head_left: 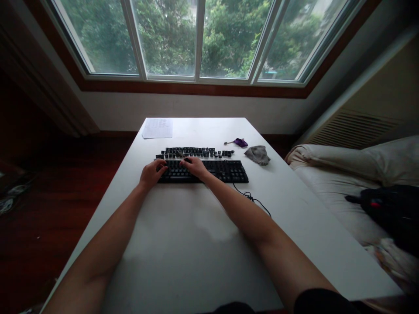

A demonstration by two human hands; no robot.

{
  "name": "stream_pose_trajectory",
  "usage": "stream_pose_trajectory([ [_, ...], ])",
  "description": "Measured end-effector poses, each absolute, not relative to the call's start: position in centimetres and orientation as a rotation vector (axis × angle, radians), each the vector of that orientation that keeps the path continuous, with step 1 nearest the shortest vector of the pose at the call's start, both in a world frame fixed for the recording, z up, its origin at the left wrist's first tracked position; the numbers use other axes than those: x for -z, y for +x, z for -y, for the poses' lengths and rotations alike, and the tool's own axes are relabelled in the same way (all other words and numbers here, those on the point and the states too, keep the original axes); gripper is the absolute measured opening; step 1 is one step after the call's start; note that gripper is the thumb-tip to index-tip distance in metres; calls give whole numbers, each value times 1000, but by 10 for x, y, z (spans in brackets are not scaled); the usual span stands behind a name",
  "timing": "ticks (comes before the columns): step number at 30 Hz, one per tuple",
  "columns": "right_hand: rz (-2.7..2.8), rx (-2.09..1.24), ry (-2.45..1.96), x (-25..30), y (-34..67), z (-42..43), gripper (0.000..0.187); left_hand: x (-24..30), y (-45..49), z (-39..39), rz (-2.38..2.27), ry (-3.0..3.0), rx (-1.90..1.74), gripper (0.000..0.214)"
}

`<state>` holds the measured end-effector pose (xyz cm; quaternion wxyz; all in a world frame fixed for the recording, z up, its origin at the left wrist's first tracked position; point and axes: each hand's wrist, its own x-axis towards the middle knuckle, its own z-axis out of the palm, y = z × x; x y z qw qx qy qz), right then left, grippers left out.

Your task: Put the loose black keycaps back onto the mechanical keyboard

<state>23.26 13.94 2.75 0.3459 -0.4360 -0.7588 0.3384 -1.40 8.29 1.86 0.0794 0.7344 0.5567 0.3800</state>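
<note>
A black keyboard (212, 171) lies across the white table, its long side towards me. My left hand (153, 172) is at the keyboard's left end, fingers curled round its corner. Over the left-middle keys, my right hand (195, 167) is closed on a thin, dark tool (182, 154) whose tip points up and left; its exact kind is too small to make out. Just behind the keyboard, loose black keycaps (196, 151) stand in uneven rows. Parts of the keys are hidden under both hands.
A purple-headed brush-like item (240, 142) and a crumpled grey cloth (258, 155) lie to the right. The keyboard's black cable (252, 198) trails towards me. Printed paper (157, 128) sits at the table's (183, 244) far left corner. A couch (327, 174) stands on the right.
</note>
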Motion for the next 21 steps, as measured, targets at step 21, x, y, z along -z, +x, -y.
stream_pose_trajectory([
  [21,1866,-879,-1097,-20,255,-129,27,-19,-18,-97,-1542,2330,-938,16],
])
